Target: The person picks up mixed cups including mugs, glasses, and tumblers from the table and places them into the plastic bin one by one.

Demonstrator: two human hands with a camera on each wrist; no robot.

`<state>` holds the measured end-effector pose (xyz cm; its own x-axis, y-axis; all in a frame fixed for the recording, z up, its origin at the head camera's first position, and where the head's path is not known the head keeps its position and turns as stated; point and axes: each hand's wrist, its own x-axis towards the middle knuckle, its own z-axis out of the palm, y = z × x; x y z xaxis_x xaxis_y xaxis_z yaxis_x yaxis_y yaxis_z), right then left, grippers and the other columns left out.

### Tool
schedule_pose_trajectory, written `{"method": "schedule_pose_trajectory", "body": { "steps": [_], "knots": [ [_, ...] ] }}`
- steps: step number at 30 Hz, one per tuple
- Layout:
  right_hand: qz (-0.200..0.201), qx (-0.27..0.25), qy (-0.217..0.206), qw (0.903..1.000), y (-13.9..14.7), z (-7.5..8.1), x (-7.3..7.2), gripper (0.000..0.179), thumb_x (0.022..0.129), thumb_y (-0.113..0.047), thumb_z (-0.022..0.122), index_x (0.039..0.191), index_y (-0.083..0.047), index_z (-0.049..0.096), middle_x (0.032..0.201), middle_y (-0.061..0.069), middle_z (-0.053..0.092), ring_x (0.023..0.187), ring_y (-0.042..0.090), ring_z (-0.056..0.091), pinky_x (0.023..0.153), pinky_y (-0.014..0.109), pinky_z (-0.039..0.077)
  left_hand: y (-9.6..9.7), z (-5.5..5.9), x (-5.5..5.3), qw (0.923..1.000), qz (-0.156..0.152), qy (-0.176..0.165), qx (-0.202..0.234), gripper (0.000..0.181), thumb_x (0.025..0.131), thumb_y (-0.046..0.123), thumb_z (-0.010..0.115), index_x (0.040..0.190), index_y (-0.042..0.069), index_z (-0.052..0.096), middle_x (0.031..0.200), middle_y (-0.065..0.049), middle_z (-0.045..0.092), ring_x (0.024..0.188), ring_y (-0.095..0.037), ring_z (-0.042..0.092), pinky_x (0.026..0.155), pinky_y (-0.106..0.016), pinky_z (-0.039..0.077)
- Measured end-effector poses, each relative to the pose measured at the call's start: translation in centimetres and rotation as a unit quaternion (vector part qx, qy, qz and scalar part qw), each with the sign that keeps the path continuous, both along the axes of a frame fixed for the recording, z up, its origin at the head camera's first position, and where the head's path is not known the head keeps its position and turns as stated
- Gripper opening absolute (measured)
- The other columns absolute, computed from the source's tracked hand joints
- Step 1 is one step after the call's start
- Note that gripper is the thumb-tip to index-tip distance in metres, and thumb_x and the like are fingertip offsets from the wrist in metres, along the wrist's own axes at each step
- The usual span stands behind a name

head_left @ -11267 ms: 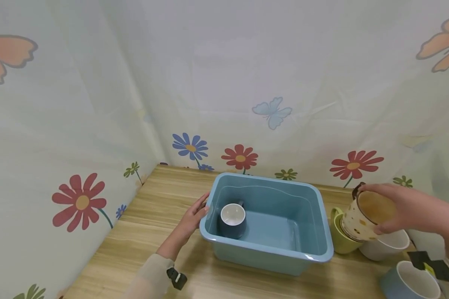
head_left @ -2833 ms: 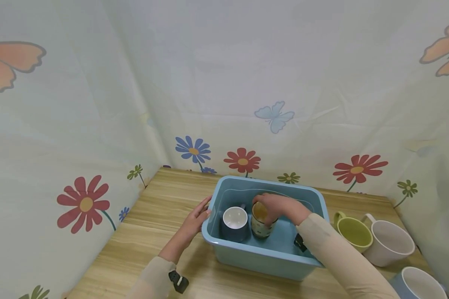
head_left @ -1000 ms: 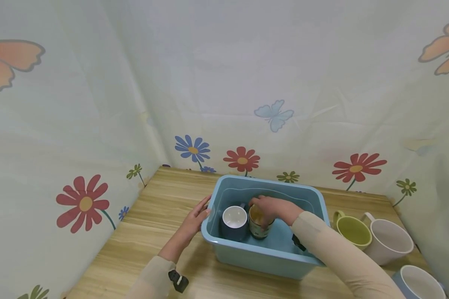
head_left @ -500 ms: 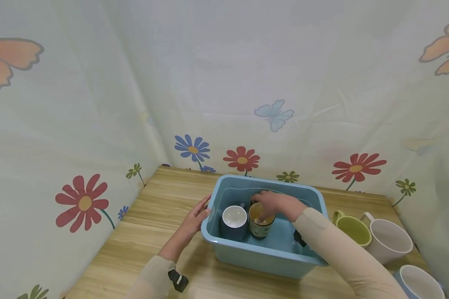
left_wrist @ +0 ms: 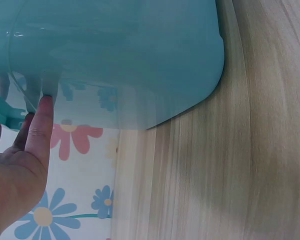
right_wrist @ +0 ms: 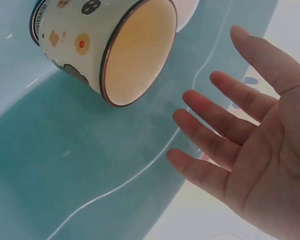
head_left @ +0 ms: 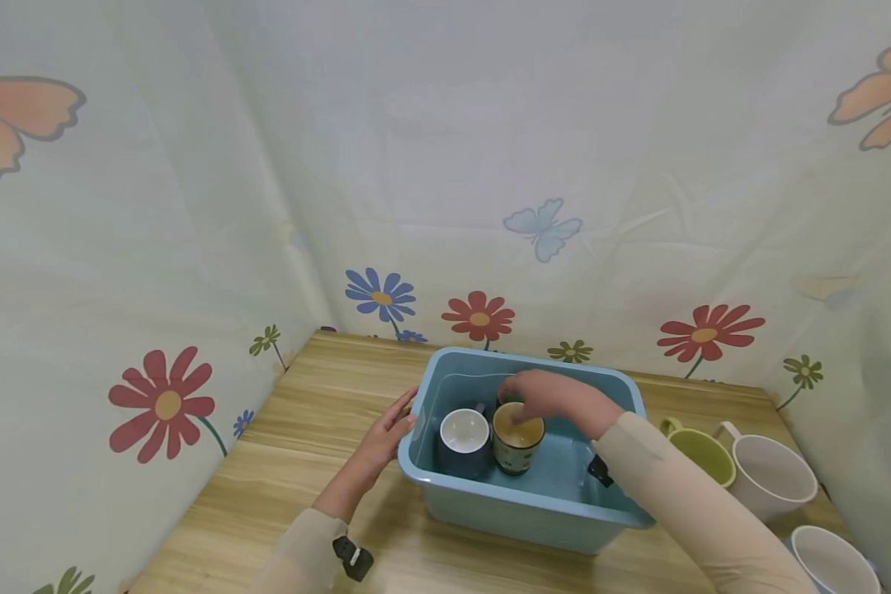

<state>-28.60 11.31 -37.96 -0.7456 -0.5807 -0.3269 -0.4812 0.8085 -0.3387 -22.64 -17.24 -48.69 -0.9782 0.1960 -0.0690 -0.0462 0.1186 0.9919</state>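
A light blue plastic bin (head_left: 520, 497) sits on the table. Inside, at its left end, a dark blue mug (head_left: 464, 458) with a white interior stands upright. Right beside it is a cream mug (head_left: 516, 459) with a printed pattern and a tan inside. My right hand (head_left: 545, 396) hovers over the cream mug; in the right wrist view that hand (right_wrist: 270, 135) has its fingers spread, apart from the patterned mug (right_wrist: 75, 42). With fingers extended, my left hand (head_left: 377, 441) rests against the bin's left side, fingertips touching the outer wall in the left wrist view.
Right of the bin stand a green mug (head_left: 701, 456) and a pale pinkish mug (head_left: 772, 474), close together. A light blue mug (head_left: 835, 561) is nearer the front right. Behind the wooden table (head_left: 282, 487) hangs a flower-printed curtain (head_left: 416, 124).
The cream mug went from the stack at right into the bin, then slid left against the dark mug. My right hand has since let go and risen slightly. My left hand stays at the bin.
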Motion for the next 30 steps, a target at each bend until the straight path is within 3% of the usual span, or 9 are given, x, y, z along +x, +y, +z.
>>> {"method": "schedule_pose_trajectory", "body": {
  "steps": [11,17,30],
  "knots": [
    [-0.007,-0.018,0.01,0.9998,0.2,0.9,0.4,0.041,0.091,-0.022,0.077,0.13,-0.012,0.068,0.133,0.017,0.068,0.123,0.035,0.063,0.103,0.049,0.054,-0.1,-0.2,0.1,0.9999,0.009,-0.005,0.001,0.06,0.106,0.026,0.049,0.162,0.015,0.031,0.161,-0.028,0.038,0.132,-0.04,0.058,0.091,-0.037,0.058],
    [-0.007,-0.039,0.019,0.999,0.7,1.7,0.8,0.04,0.092,-0.021,0.076,0.13,-0.012,0.068,0.13,0.016,0.069,0.121,0.035,0.063,0.098,0.046,0.057,-0.1,-0.1,0.1,1.0,-0.003,-0.003,0.0,0.061,0.106,0.026,0.046,0.163,0.013,0.027,0.16,-0.03,0.037,0.129,-0.039,0.06,0.089,-0.037,0.059],
    [-0.005,-0.081,0.086,0.993,2.9,4.4,2.5,0.042,0.092,-0.022,0.076,0.129,-0.005,0.067,0.123,0.016,0.072,0.113,0.032,0.067,0.093,0.044,0.059,0.0,0.2,0.0,1.0,-0.002,-0.005,-0.001,0.06,0.106,0.025,0.046,0.163,0.014,0.028,0.162,-0.029,0.036,0.13,-0.039,0.059,0.089,-0.035,0.058]
  ]
}}
